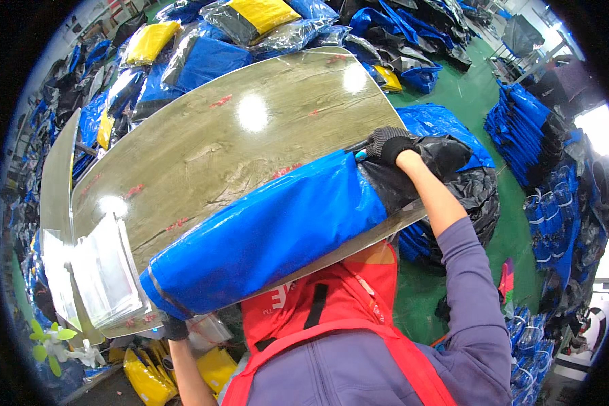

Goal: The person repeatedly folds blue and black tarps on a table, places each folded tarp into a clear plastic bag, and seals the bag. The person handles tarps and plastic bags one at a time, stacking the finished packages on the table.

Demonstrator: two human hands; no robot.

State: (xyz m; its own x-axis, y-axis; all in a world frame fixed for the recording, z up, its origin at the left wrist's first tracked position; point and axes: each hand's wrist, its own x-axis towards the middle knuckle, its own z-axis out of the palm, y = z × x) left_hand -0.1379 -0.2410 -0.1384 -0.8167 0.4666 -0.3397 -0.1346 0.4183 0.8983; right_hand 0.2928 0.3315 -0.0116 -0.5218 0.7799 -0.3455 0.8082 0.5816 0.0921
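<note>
A long blue and black tarpaulin bag (271, 233) lies slantwise along the near side of the wood-patterned table (203, 162). A grey band crosses its left end. My right hand (389, 145), in a dark patterned glove, is closed on the black part near the far right corner. A small light-blue bit shows at its fingertips; I cannot make out what it is. Beside the bag's near left corner, at the table edge, is my left hand (174, 327) in a black glove. Its fingers are hidden.
A stack of clear plastic sleeves (108, 274) lies at the table's left end. Packed blue and yellow bags (210, 64) are heaped beyond the table. Crumpled black sheeting (470, 196) bulges at the right edge. Yellow pieces (145, 375) sit below left; folded blue stacks (521, 128) stand right.
</note>
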